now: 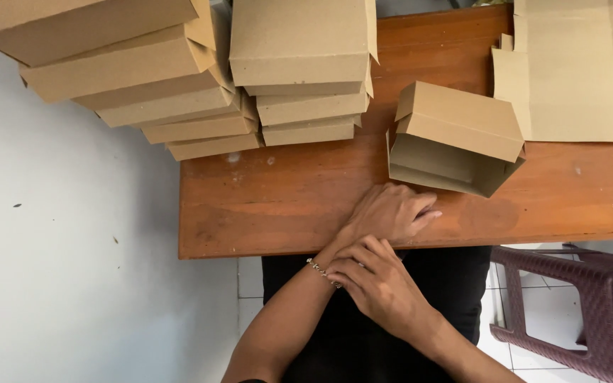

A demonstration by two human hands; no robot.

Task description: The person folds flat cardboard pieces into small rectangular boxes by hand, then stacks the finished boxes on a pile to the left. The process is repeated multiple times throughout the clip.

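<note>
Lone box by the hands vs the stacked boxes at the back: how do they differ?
The lone box stands by itself on the table with its front open; the stacked boxes are closed and piled in two stacks. The lone box sits nearest the left hand; the stacks lie farther back. Both are plain brown cardboard.

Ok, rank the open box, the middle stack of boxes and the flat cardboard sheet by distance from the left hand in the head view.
1. open box, just ahead and right of the left hand.
2. middle stack of boxes, ahead, to the left.
3. flat cardboard sheet, at the table's far right corner.
</note>
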